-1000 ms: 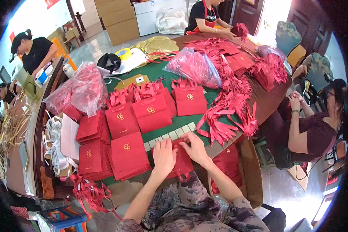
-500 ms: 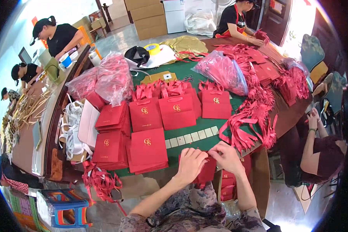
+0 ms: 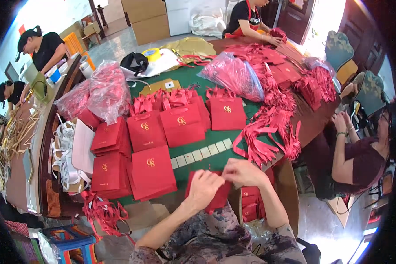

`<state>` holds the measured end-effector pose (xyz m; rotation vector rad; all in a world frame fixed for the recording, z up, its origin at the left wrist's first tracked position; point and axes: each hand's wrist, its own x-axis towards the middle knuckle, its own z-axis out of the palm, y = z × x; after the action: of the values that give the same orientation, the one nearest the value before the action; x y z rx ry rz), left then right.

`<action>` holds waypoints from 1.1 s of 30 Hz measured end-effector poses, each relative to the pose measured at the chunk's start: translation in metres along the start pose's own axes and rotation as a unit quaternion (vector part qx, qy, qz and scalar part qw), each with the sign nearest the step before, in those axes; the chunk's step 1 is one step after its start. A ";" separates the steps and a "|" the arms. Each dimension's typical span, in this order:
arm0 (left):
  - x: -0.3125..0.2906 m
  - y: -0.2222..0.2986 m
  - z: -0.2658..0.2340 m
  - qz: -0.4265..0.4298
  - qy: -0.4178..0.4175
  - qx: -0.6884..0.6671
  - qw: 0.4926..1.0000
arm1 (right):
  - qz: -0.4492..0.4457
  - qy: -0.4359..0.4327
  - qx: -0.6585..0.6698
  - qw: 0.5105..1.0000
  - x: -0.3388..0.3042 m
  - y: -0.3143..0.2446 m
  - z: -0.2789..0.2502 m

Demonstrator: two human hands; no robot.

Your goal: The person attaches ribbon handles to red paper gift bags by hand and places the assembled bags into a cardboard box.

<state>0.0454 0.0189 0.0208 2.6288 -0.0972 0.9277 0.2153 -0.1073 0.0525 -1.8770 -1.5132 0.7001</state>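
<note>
Red bag between two hands

Red bag (image 3: 220,198) sits at the tabletop's (image 3: 198,166) near edge. Left hand (image 3: 204,187) curls over it, right hand (image 3: 246,173) bunches close beside; whether either grip holds anything, I cannot tell. Steadying the bag flat should keep fingertip work neat.

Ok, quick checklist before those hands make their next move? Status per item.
1. Left hand at the red bag in front of the body: ok.
2. Right hand at the bag's upper right: ok.
3. Fingertip grip: cannot tell, too small and blurred.
4. Bag's front fully visible: not ok, the hands cover part.
5. Row of pale squares uncovered: ok, just beyond the hands.
6. Ribbon pile apart from both hands: ok.
</note>
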 end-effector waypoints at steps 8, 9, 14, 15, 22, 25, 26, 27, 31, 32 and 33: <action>0.003 -0.013 -0.014 -0.162 -0.123 -0.138 0.969 | 0.014 0.115 0.099 0.988 0.000 0.028 0.044; 0.004 -0.013 -0.014 -0.161 -0.120 -0.128 0.971 | 0.029 0.123 0.115 0.985 0.001 0.030 0.047; 0.002 -0.012 -0.011 -0.183 -0.136 -0.120 0.966 | 0.109 0.244 0.176 0.948 0.009 0.046 0.050; 0.001 -0.012 -0.012 -0.178 -0.136 -0.123 0.967 | 0.106 0.252 0.218 0.937 0.011 0.050 0.050; 0.000 -0.020 -0.003 -0.220 -0.180 -0.180 0.942 | 0.142 0.361 0.111 0.915 0.025 0.071 0.043; 0.000 -0.022 0.000 -0.195 -0.164 -0.160 0.954 | 0.147 0.361 0.080 0.917 0.029 0.071 0.043; 0.000 -0.023 0.001 -0.182 -0.161 -0.150 0.958 | 0.158 0.355 0.049 0.920 0.029 0.070 0.043; 0.000 -0.024 0.001 -0.190 -0.153 -0.154 0.957 | 0.163 0.353 0.032 0.921 0.030 0.068 0.042; 0.000 -0.029 0.002 -0.232 -0.116 -0.124 0.958 | 0.082 0.405 0.089 0.906 0.011 0.047 0.036; 0.000 -0.031 0.002 -0.250 -0.108 -0.129 0.954 | 0.095 0.403 0.091 0.906 -0.002 0.038 0.035; 0.000 -0.033 0.000 -0.257 -0.101 -0.136 0.952 | 0.080 0.402 0.129 0.903 -0.016 0.030 0.032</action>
<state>0.0512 0.0494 0.0110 2.3068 0.3669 0.4318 0.2078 -0.1233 0.0095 -1.7623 -0.7041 0.1241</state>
